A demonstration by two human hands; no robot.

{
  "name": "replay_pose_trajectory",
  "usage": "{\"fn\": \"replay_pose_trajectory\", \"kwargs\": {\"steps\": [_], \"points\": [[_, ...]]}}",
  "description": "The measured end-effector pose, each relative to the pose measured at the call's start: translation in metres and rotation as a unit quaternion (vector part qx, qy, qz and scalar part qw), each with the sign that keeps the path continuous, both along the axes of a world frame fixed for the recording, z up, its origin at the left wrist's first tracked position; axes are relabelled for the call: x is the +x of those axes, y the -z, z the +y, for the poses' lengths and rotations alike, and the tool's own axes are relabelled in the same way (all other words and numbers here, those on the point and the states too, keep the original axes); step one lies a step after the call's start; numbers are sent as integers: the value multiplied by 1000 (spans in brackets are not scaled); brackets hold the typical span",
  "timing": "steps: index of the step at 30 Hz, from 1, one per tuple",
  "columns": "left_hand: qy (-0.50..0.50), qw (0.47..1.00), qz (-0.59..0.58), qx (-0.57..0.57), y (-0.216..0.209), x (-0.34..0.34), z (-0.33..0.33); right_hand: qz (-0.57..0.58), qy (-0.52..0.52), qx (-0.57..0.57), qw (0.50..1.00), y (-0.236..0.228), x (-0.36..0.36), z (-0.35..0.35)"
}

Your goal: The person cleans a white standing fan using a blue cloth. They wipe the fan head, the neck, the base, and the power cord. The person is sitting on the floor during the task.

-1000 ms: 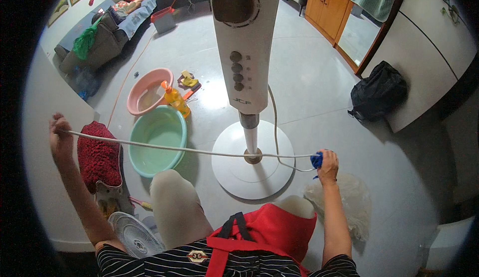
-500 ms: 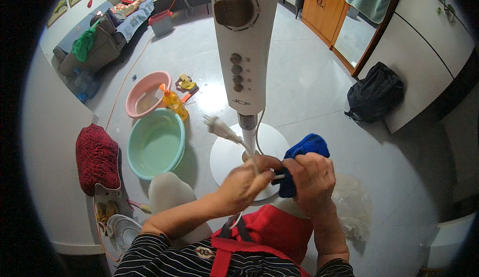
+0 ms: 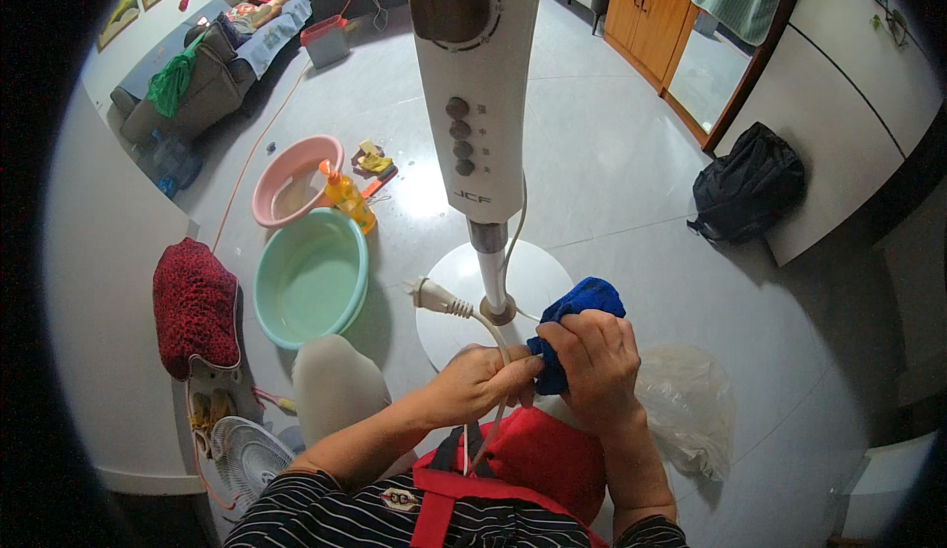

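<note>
My left hand is closed around a white power cord, whose plug sticks up free to the upper left. In my right hand is a blue cloth, bunched and pressed around the cord close beside my left fingers. The cord trails down over the red apron in my lap. Right in front stands a white pedestal fan's control column with a dark knob and several buttons, its pole rising from a round white base.
To the left stand a green basin, a pink basin and an orange pump bottle. A white fan grille lies lower left, beneath a red patterned bundle. Clear plastic bag and black backpack sit right.
Both hands have moved down and slightly left, toward my lap. The plug has dropped with the cord, and the cloth has shifted left along with my right hand.
</note>
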State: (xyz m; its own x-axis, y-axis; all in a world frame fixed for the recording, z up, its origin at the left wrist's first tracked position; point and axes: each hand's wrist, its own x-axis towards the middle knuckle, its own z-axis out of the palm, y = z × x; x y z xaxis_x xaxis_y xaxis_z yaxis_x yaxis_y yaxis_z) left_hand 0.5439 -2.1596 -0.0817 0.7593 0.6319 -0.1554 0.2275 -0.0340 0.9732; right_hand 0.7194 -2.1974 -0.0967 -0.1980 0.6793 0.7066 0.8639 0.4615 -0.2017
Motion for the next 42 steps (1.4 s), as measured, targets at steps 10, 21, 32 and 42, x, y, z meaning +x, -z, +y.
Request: {"fn": "replay_pose_trajectory", "kwargs": {"steps": [10,21,32,42], "points": [[14,997,-46,-53,-28,-16,-10,34,38,2,999,18,24,16],[100,942,-321,-25,-57,-102,4,6,145,-12,989,97,92,49],[-75,949,-302,49,-42,-132,-3,859,215,-53,462,191,167,7],[185,974,-43,119,0,72,45,893,149,104,413,128,150,-35]]}}
